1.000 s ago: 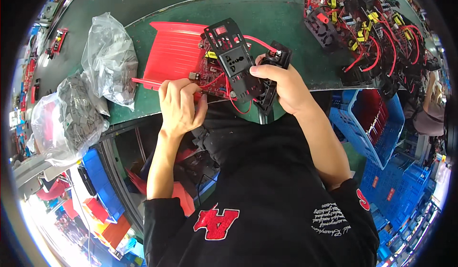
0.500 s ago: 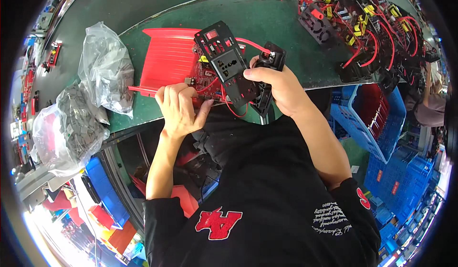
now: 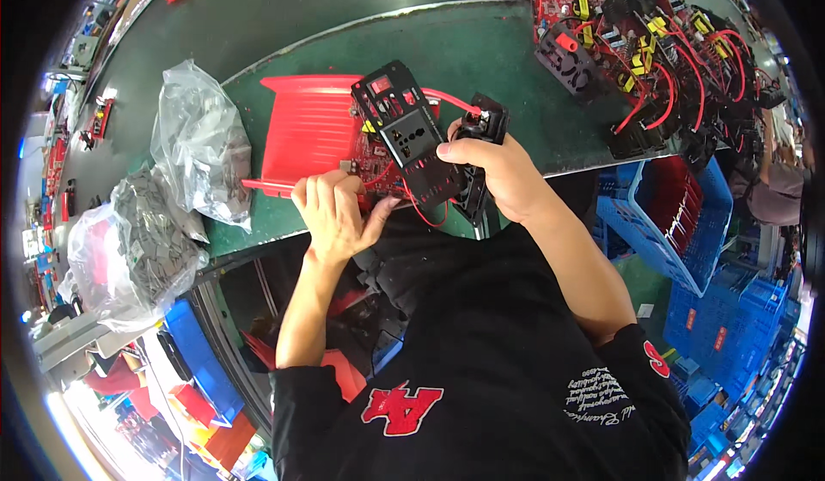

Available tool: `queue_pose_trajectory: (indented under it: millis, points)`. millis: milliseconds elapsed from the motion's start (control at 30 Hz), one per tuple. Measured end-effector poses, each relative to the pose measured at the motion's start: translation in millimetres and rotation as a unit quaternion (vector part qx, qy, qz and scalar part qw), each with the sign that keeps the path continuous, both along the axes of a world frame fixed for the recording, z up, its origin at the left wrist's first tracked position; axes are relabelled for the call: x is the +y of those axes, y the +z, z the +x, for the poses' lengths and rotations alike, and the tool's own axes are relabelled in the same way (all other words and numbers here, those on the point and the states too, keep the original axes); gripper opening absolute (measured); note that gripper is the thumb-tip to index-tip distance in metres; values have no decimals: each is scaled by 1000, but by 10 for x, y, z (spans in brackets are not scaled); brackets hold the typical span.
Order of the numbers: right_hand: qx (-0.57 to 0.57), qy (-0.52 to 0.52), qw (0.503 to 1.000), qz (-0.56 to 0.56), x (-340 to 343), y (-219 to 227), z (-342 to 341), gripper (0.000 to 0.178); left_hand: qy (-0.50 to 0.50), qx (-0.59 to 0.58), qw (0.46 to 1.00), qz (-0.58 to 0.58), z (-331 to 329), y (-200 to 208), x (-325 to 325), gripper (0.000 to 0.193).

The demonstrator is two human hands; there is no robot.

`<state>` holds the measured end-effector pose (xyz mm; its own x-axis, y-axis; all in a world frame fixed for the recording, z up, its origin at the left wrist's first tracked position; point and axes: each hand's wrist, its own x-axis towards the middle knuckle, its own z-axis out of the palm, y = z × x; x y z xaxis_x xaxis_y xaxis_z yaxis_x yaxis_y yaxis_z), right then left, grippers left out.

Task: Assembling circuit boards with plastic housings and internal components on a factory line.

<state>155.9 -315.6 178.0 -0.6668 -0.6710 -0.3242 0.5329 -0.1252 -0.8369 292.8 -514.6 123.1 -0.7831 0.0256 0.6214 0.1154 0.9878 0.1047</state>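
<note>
A red ribbed metal housing [image 3: 309, 133] lies on the green bench top, with a red circuit board [image 3: 371, 159] at its right end. Curled over the near edge of the board is my left hand [image 3: 333, 210], its thumb reaching toward the wires. My right hand [image 3: 507, 171] grips a black socket panel [image 3: 412, 137], thumb on the panel's right edge and fingers hidden behind. Beside the panel, against that hand, is a black end piece [image 3: 485, 118]; a thick red wire [image 3: 451, 98] runs to it. Thin red wires hang below the panel.
Two clear bags of grey parts [image 3: 202, 141] stand at the left bench edge. Piled at the far right are several wired circuit boards with black panels [image 3: 636, 60]. Blue crates [image 3: 662, 223] sit below the bench on the right. A person's arm shows at the right rim.
The whole view has shifted slightly, so the bench sits a little lower. Both hands keep nearly the same hold; my left thumb lies slightly nearer the panel.
</note>
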Motion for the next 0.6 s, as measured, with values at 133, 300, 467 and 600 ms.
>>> queue_pose_trajectory:
  millis: [133, 300, 467, 600]
  points:
    - [-33, 7, 999, 3, -35, -45, -56, 12, 79, 30, 992, 89, 68, 226, 41, 51]
    - [-42, 30, 999, 1, -205, 261, -20, 13, 333, 31, 932, 142, 66, 99, -259, 68]
    - [67, 76, 989, 109, -564, 54, -81, 13, 261, 36, 951, 164, -9, 154, -162, 69]
    - [209, 61, 963, 161, -827, 8, -220, 25, 204, 36, 946, 248, -24, 260, -144, 61]
